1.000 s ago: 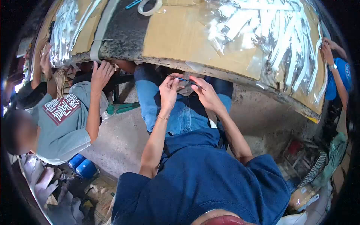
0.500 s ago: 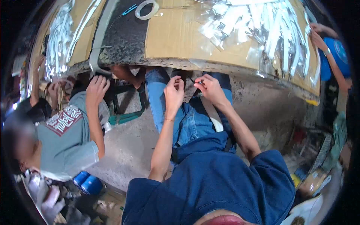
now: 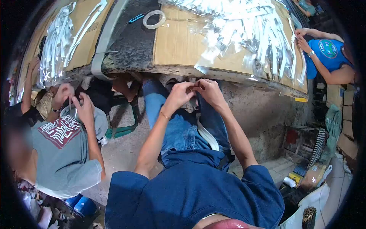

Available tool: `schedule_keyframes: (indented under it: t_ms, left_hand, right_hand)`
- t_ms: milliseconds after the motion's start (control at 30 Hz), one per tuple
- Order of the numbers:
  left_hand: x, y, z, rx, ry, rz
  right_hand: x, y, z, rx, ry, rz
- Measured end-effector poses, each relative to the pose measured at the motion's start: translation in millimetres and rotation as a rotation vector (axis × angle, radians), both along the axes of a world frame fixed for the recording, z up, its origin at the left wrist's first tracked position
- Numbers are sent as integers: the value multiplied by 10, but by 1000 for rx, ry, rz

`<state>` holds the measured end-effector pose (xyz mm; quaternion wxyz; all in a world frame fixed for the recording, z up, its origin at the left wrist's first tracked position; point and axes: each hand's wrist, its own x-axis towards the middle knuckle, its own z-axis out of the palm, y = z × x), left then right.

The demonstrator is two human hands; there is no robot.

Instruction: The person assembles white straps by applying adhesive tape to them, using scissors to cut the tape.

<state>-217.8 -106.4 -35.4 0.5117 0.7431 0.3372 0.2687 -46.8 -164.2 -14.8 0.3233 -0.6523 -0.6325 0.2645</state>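
Above my lap, in front of the table edge, my left hand [image 3: 180, 96] and my right hand [image 3: 209, 94] meet at the fingertips. Both are closed in a pinch, and whatever sits between the fingers is too small and shaded to name. A white strap-like strip [image 3: 207, 136] lies across my jeans [image 3: 178, 131], below the hands. On the table, beyond my hands, clear plastic packaging and white strips [image 3: 263, 38] are heaped on a cardboard sheet [image 3: 173, 45].
A roll of clear tape [image 3: 154, 19] and a blue cutter [image 3: 136, 18] lie on the dark tabletop [image 3: 127, 45]. One person in grey [image 3: 65, 152] sits at left, another in blue [image 3: 324, 49] at right. A metal-framed stool [image 3: 305, 143] stands at right.
My hands have come together from slightly apart; the small dark piece at my right fingertips is now hard to see. The view has shifted, and the left co-worker's hands are closer together.
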Motion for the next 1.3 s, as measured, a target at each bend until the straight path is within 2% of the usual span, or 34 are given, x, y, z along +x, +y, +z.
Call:
schedule_keyframes:
  t_ms: [33, 100, 267, 367, 433, 500, 533, 567, 633, 700, 833, 933, 1033, 1100, 1167, 1233, 1300]
  left_hand:
    - [77, -53, -98, 189, 4, 6]
    - [202, -181, -217, 193, 17, 130]
    - [318, -361, -283, 324, 7, 163]
    - [362, -341, -258, 477, 80, 177]
    - [347, -265, 74, 670, 45, 366]
    - [236, -19, 578, 849, 231, 513]
    - [231, 132, 800, 826, 265, 530]
    - [185, 392, 726, 904, 318, 486]
    - [37, 778, 479, 799, 274, 218]
    - [-3, 861, 455, 651, 298, 181]
    - [-24, 941, 213, 622, 231, 231]
    - [46, 838, 429, 493, 295, 270]
    - [34, 894, 404, 565, 277, 269]
    - [16, 895, 368, 550, 259, 270]
    - [6, 913, 345, 588, 278, 275]
    - [24, 895, 349, 485, 196, 293]
    - [18, 900, 351, 508, 198, 289]
  right_hand:
    - [-4, -4, -8, -8, 77, -14]
    - [24, -27, -33, 30, 35, -43]
    - [217, -158, -136, 169, 81, 67]
    - [302, -148, -171, 197, -20, 118]
    - [347, -122, -214, 230, -59, 120]
    - [366, -117, -142, 256, 23, 135]
    - [381, -54, -137, 285, 33, 145]
    - [376, -26, -163, 252, 20, 148]
    - [308, 7, -300, 204, 28, 158]
    - [308, 92, -474, 327, -51, 233]
    - [289, 8, -548, 288, -57, 276]
    - [321, 53, -589, 236, 9, 314]
    - [308, 130, -597, 192, 9, 286]
    - [320, 171, -557, 63, 38, 278]
    - [289, 205, -562, 92, 37, 288]
    - [259, 253, -586, 147, 28, 294]
    - [215, 286, -623, 145, 24, 300]
